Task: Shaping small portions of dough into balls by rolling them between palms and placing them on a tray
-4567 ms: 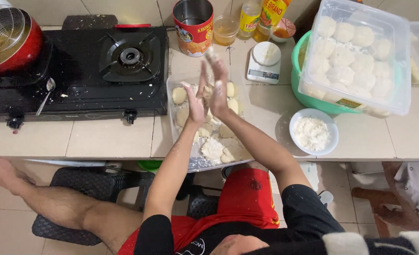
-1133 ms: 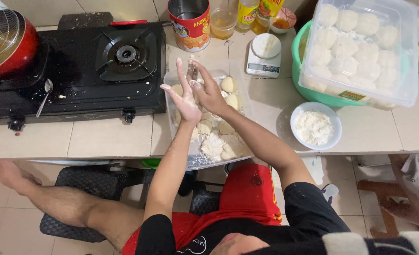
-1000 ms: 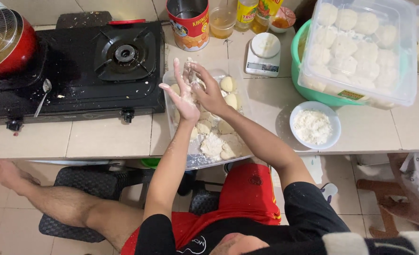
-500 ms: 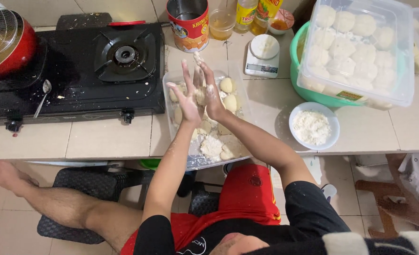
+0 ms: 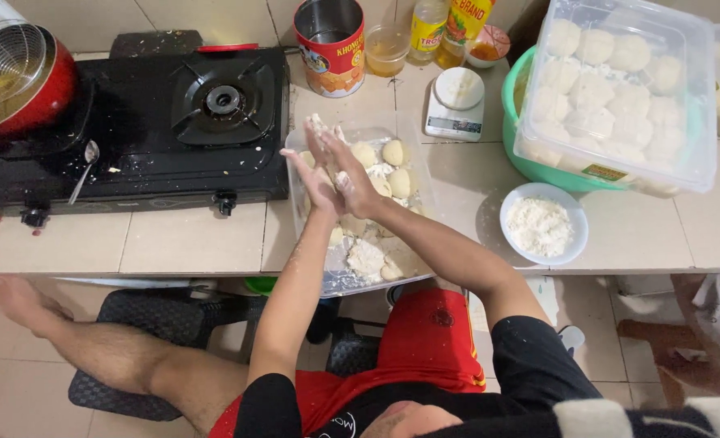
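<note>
My left hand [image 5: 309, 177] and my right hand [image 5: 350, 169] are pressed palm to palm, fingers pointing away from me, dusted with flour. A small white piece of dough [image 5: 319, 124] shows at the fingertips; the rest lies hidden between the palms. Both hands hover over a clear plastic tray [image 5: 292, 144] on the tiled counter. Pale dough balls [image 5: 393, 152] lie in the tray's far right part, and floury lumps [image 5: 367, 258] sit at its near end.
A white bowl of flour [image 5: 543, 226] stands right of the tray. Behind it are a kitchen scale [image 5: 455, 100], a tin can [image 5: 330, 36] and bottles [image 5: 429, 24]. A clear box of dough balls [image 5: 619, 81] rests on a green basin [image 5: 512, 97]. A black gas stove [image 5: 173, 113] and a red pot [image 5: 27, 81] are at left.
My palms stay pressed together and rub back and forth over the tray; they have shifted slightly away from me, with the right hand sliding along the left.
</note>
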